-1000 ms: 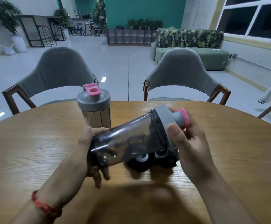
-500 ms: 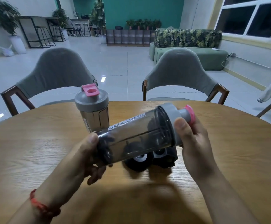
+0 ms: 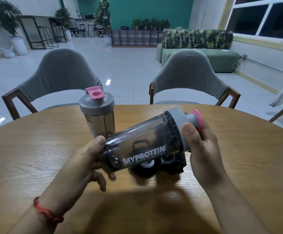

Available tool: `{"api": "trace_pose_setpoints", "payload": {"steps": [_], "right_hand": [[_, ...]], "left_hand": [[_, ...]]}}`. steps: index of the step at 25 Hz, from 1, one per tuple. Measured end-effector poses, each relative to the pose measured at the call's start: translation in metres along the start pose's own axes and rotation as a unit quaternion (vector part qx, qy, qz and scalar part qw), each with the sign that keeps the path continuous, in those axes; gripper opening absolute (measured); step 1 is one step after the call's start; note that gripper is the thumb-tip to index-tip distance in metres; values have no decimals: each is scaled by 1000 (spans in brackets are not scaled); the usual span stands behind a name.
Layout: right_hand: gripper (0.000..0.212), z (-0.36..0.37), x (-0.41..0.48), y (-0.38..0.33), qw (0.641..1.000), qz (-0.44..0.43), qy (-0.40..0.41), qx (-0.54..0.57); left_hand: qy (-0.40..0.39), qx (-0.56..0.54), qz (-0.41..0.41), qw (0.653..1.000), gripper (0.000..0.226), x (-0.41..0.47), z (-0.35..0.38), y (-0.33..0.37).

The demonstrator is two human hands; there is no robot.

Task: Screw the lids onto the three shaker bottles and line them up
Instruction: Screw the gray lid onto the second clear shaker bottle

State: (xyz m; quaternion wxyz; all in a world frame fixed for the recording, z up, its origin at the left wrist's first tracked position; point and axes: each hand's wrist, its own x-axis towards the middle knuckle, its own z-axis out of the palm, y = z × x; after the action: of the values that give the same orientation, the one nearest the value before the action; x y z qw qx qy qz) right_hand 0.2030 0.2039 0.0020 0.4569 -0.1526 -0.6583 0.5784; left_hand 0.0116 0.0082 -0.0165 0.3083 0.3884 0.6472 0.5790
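Observation:
I hold a smoky clear shaker bottle (image 3: 142,142) tilted almost flat above the table. My left hand (image 3: 86,159) grips its base. My right hand (image 3: 203,149) wraps its grey lid (image 3: 179,122) with the pink cap. A second shaker bottle (image 3: 100,122) stands upright behind, its grey lid on and pink flip cap open. Under the held bottle lie dark parts (image 3: 162,164), a black lid with a white ring and another black piece, partly hidden; whether they belong to a third bottle I cannot tell.
The round wooden table (image 3: 36,157) carries everything. Two grey chairs (image 3: 61,75) stand at its far edge. Beyond them are a tiled floor, a green sofa (image 3: 196,48) and windows at the right.
The bottle has turned in my hands, so the white lettering now faces me. Both hands keep their hold. The upright bottle has not moved.

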Motion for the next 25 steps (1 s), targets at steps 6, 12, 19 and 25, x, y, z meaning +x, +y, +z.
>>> {"api": "trace_pose_setpoints", "payload": {"steps": [6, 12, 19, 25], "right_hand": [[22, 1, 1, -4, 1000, -12, 14, -8], [29, 4, -3, 1, 1000, -13, 20, -10], [24, 0, 0, 3, 999, -17, 29, -18], [15, 1, -2, 7, 999, -49, 7, -17]], "left_hand": [[28, 32, 147, 988, 84, -3, 2, 0], [21, -31, 8, 999, 59, 2, 8, -3], [51, 34, 91, 994, 49, 5, 4, -6], [-22, -167, -50, 984, 67, 9, 9, -5]]}}
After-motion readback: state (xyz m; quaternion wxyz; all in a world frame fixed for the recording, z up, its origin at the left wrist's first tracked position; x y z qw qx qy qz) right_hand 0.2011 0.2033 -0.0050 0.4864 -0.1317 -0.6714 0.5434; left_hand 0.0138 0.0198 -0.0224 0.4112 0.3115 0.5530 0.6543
